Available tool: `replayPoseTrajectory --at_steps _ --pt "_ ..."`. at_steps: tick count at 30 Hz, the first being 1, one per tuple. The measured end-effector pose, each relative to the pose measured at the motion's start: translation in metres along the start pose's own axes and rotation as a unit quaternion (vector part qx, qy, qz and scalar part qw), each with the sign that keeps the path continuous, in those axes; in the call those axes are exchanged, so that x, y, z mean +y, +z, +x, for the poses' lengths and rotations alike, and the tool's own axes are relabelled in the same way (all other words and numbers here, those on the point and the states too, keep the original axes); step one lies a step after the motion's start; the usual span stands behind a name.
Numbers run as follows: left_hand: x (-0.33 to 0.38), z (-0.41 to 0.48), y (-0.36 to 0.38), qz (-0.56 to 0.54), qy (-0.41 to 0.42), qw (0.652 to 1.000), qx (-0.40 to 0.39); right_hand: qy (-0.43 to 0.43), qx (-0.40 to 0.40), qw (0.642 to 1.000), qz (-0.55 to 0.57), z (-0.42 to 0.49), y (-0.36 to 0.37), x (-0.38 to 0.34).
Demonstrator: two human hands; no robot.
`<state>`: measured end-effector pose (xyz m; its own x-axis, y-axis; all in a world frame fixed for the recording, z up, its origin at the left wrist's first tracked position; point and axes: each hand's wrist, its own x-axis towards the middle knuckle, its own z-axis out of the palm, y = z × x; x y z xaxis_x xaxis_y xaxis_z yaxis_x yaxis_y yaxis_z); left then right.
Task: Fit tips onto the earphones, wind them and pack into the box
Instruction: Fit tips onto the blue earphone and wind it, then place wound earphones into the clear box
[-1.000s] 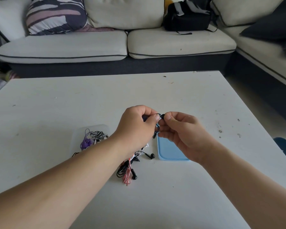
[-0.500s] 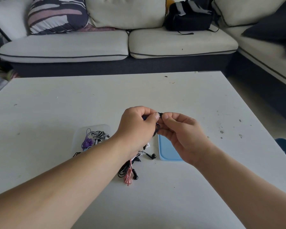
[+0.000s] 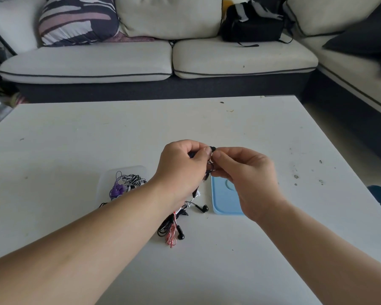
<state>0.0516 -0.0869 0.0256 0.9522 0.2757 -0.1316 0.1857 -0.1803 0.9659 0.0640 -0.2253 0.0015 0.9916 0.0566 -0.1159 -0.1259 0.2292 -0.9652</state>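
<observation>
My left hand [image 3: 183, 167] and my right hand [image 3: 246, 172] meet above the white table [image 3: 75, 139], both pinching a small black earbud [image 3: 212, 148] between fingertips. Its thin black cord [image 3: 195, 192] hangs down under my left hand. Below lies a tangle of black and pink-white earphones [image 3: 173, 230], with one black bud [image 3: 204, 208] lying apart to its right. A clear plastic box [image 3: 123, 183] at the left holds purple and black-and-white striped earphones. A light blue lid [image 3: 224, 199] lies flat under my right hand.
A pale sofa [image 3: 141, 62] runs along the far side of the table, with a striped cushion [image 3: 77, 20] and a black backpack [image 3: 253, 20] on it. A second sofa section [image 3: 350, 67] stands at the right. Small specks dot the table's right part.
Both hands stay together on the black earbud with only small finger shifts. The view has shifted slightly; the lid shows a little more.
</observation>
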Motion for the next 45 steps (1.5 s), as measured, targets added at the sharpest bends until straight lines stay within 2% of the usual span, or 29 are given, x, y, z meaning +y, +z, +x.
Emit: replayPoseTrajectory --at_steps 3,9,12,17,22,33,38,40,45 --pt "-0.001 0.001 -0.002 -0.001 -0.002 1.000 -0.015 0.014 0.000 1.000 0.002 0.002 -0.001 -0.004" --pt "-0.002 0.002 -0.006 -0.007 -0.006 0.998 -0.058 0.091 -0.064 0.992 0.063 0.006 -0.008 -0.010" --pt "-0.002 0.001 -0.008 -0.023 -0.008 0.997 -0.077 0.100 -0.105 0.985 0.090 0.008 -0.013 -0.009" --pt "-0.003 0.000 -0.012 -0.021 -0.016 0.994 -0.103 0.091 -0.116 0.988 0.046 0.009 -0.020 -0.009" --pt "-0.002 -0.005 -0.024 -0.027 -0.022 0.994 -0.107 0.112 -0.152 0.979 0.072 0.008 -0.018 -0.011" --pt "-0.002 -0.026 -0.087 -0.006 -0.053 0.995 -0.088 0.066 -0.156 0.982 -0.081 -0.012 0.033 0.000" --pt "-0.016 -0.033 -0.133 0.073 -0.060 0.993 -0.070 0.057 -0.191 0.967 -0.159 -0.030 0.071 0.013" --pt "-0.027 -0.033 -0.154 0.140 -0.069 0.986 -0.064 0.063 -0.193 0.959 -0.198 -0.034 0.085 0.021" --pt "-0.053 -0.027 -0.169 0.311 -0.033 0.939 -0.142 0.084 -0.189 0.949 -0.236 -0.036 0.090 0.031"
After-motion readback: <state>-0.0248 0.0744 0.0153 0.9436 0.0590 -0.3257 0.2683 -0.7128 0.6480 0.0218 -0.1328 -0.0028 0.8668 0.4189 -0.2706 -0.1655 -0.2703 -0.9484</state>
